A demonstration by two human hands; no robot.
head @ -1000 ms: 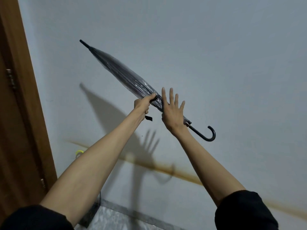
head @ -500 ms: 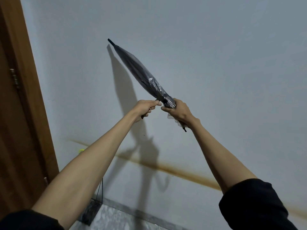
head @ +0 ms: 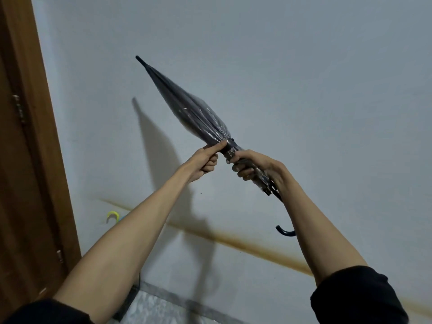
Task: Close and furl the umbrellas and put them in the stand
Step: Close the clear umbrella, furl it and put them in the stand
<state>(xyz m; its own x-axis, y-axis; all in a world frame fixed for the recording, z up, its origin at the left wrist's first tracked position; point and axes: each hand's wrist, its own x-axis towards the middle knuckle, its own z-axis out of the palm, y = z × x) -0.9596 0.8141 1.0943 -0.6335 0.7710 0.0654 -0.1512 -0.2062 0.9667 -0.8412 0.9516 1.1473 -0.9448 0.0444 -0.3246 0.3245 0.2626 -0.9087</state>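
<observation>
A closed umbrella (head: 191,108) with a clear canopy over dark ribs points up and left, held out in front of the pale wall. Its canopy bulges above a dark strap wrapped round the lower end. My left hand (head: 205,160) pinches the strap and canopy at that narrow point. My right hand (head: 254,167) grips the gathered canopy and shaft just below it. The dark hooked handle (head: 285,232) shows under my right forearm. A dark wire stand (head: 131,298) is partly visible on the floor by the wall, mostly hidden by my left arm.
A brown wooden door (head: 28,160) and its frame fill the left edge. A yellow curved handle (head: 113,216) of another umbrella shows above my left forearm near the wall. A brown stain streak (head: 257,247) crosses the wall. Pale marbled floor (head: 161,309) lies at the bottom.
The umbrella has tilted and swung so its hooked handle shows again below my right forearm. My right hand went from flat on the canopy to gripping it; my left hand stays at the strap.
</observation>
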